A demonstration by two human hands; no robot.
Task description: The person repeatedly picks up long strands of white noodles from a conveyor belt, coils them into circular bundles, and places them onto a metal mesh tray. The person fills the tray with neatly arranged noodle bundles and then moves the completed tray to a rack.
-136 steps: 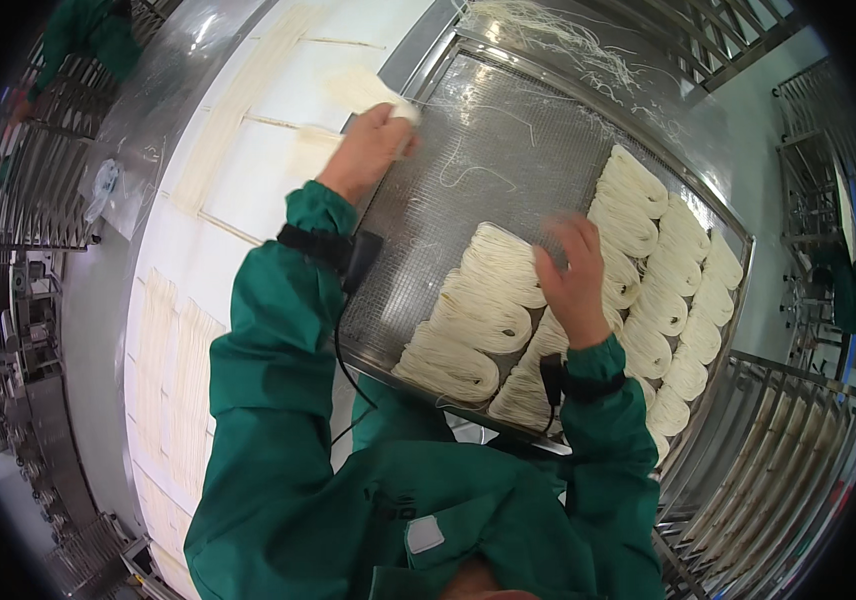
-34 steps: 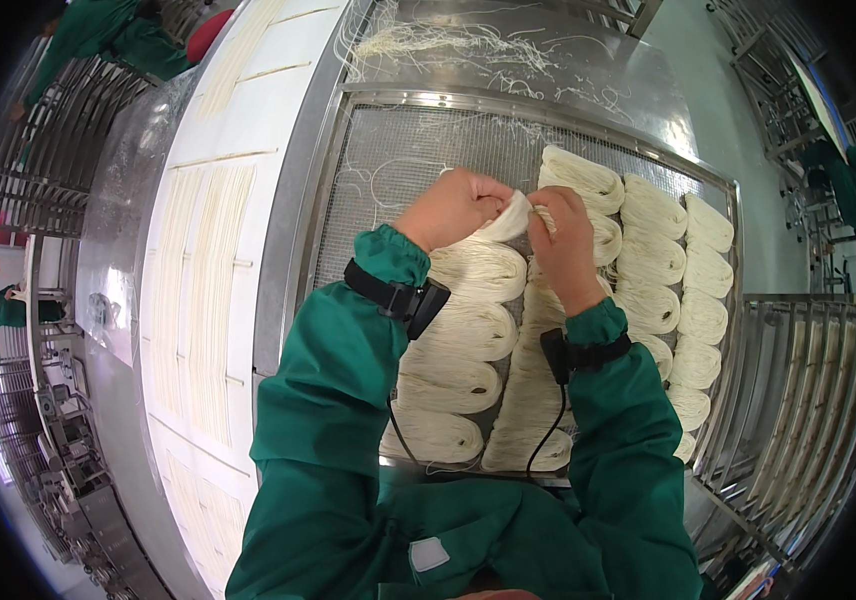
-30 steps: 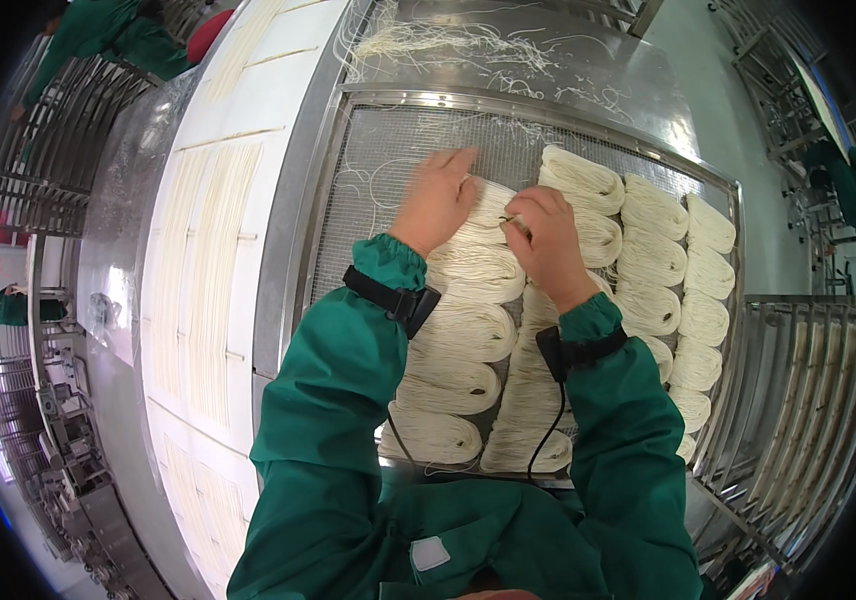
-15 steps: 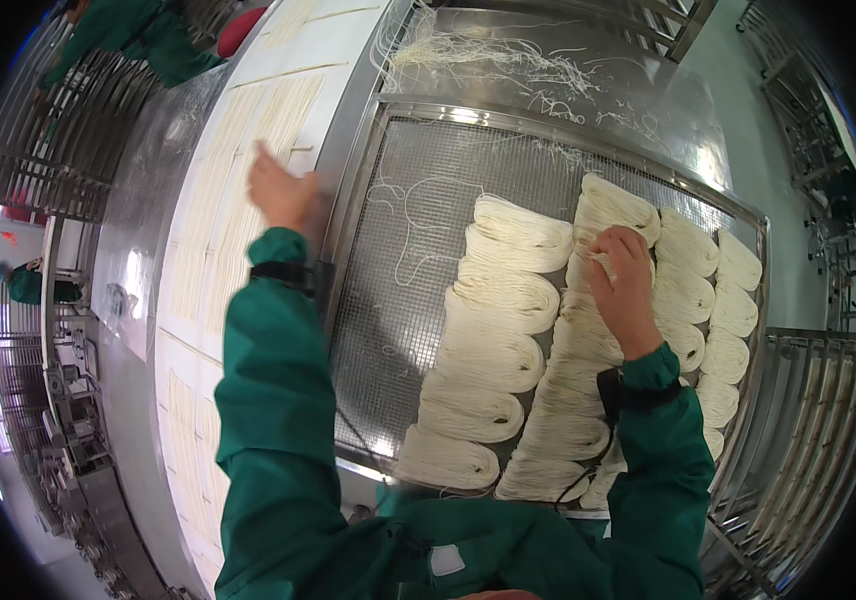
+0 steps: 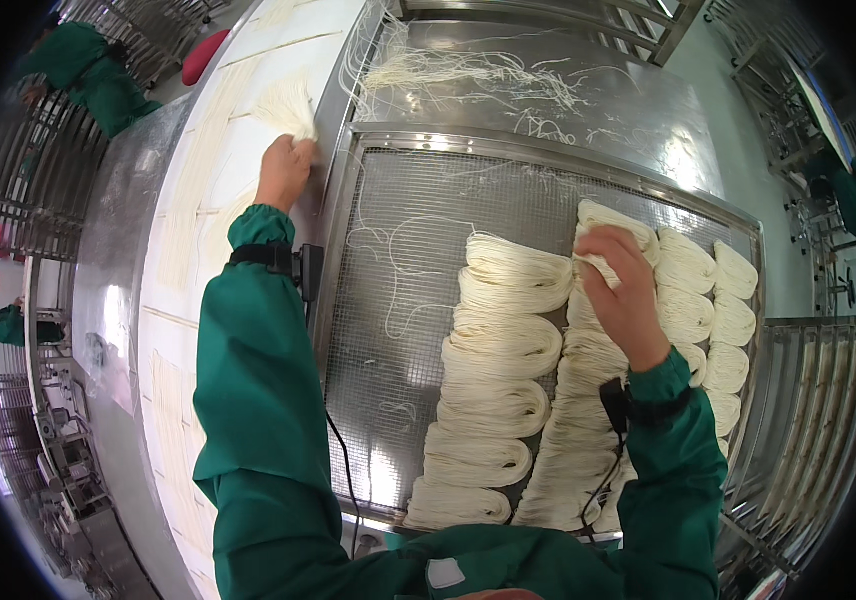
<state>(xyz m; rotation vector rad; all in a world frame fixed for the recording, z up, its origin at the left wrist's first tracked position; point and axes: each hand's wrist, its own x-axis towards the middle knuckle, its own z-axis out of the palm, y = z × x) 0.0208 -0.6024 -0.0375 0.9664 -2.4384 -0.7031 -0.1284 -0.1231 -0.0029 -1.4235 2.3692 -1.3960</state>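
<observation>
My left hand (image 5: 286,172) is closed around one end of a bundle of white noodles (image 5: 286,105), over the right edge of the white conveyor belt (image 5: 166,290). The bundle's loose strands fan out beyond my fingers. My right hand (image 5: 626,295) hovers at the top of the second column of folded noodles (image 5: 593,365), its fingers curved and the thumb apart from them. Whether the fingertips touch the noodles cannot be made out. More folded noodle bundles (image 5: 503,345) lie in columns on the metal mesh tray (image 5: 383,330).
Flat noodle strands with thin sticks across them lie along the belt. Loose noodle scraps (image 5: 478,75) are scattered on the steel table (image 5: 638,110) beyond the tray. A person in green (image 5: 88,75) stands at the far left. A metal rack (image 5: 808,420) stands at the right.
My left hand, earlier with its fingers apart above the belt, is now closed on a noodle bundle with gathered strands. My right hand stays over the same column. The whole view has shifted slightly.
</observation>
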